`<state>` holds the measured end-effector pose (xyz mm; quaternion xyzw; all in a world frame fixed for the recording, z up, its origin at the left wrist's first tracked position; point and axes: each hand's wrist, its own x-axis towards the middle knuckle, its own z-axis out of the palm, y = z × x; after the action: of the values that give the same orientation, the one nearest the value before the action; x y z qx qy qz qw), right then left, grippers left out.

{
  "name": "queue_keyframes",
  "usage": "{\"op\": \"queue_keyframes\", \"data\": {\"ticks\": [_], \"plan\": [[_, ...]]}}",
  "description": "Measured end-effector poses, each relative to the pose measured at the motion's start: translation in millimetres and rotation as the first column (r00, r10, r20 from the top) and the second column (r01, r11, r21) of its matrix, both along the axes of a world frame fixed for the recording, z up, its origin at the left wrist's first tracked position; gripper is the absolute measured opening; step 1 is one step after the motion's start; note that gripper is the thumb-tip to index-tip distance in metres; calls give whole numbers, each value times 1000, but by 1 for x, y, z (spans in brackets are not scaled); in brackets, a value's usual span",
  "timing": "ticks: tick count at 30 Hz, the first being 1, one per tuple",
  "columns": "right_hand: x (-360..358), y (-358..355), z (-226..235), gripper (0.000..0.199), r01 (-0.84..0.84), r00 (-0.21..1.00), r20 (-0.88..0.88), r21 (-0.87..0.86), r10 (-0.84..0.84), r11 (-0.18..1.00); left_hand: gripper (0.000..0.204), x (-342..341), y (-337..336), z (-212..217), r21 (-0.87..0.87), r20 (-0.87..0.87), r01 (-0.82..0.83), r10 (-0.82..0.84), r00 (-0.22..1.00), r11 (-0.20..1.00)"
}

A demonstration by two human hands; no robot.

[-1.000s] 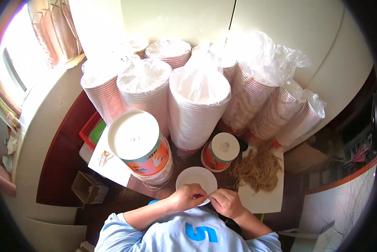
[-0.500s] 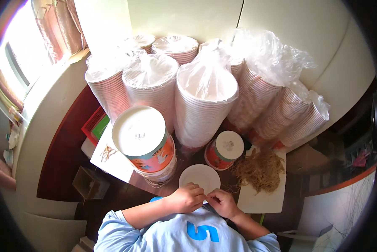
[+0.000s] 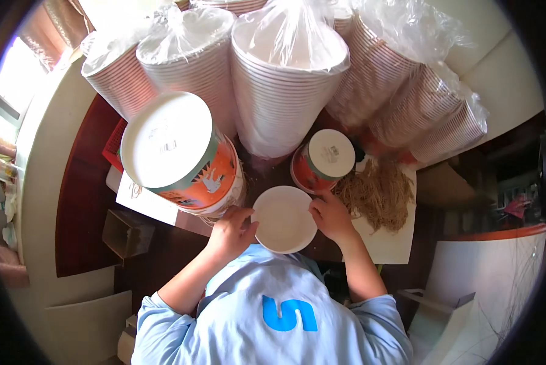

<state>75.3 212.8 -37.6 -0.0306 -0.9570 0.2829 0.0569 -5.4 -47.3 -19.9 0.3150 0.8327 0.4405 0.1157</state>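
Tall wrapped stack (image 3: 288,103) behind the white tub (image 3: 284,219) | orange-sided tub (image 3: 172,146) left of it | white tub between my hands | left hand (image 3: 229,232) and right hand (image 3: 332,217), just together, now part to its rim; handling seems to shift onto it | fingers curled; I cannot tell whether they pinch

Couldn't make out, from my end, whether the left hand (image 3: 229,231) pinched the white bowl (image 3: 284,219) or only met its rim; the right hand (image 3: 332,218) hid some of its own fingers. Bowl's underside hidden from me. Marks on the bases of the large bucket (image 3: 166,140) and small tub (image 3: 331,154) were too small to read. Strands in the brown fibre bundle (image 3: 376,194) blurred together. The top edge cut the far wrapped stacks (image 3: 291,91); the large bucket partly covered the red basket (image 3: 113,145), left. Near shirt (image 3: 236,316) cropped low.
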Motion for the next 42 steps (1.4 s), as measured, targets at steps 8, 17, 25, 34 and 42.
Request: {"op": "queue_keyframes", "data": {"ticks": [8, 17, 25, 34, 42], "plan": [[11, 1, 8, 6, 11, 998, 69, -63, -6, 998, 38, -4, 33, -18, -53, -217, 20, -31, 976, 998], [30, -7, -19, 8, 30, 996, 83, 90, -38, 995, 34, -46, 118, -60, -138, -442, 463, -473, 762, 875], [14, -8, 5, 12, 234, 968, -13, -312, -250, 921, 26, -32, 82, -56, -144, 25, 205, -204, 979, 968], [-7, -56, -50, 16, 301, 953, 174, -627, -247, 718, 27, 1, 47, -80, 147, 595, -85, -19, 803, 986], [-12, -60, -60, 13, 342, 939, 150, -503, -309, 794, 32, 2, 44, -91, 194, 746, -187, -21, 665, 963]]}}
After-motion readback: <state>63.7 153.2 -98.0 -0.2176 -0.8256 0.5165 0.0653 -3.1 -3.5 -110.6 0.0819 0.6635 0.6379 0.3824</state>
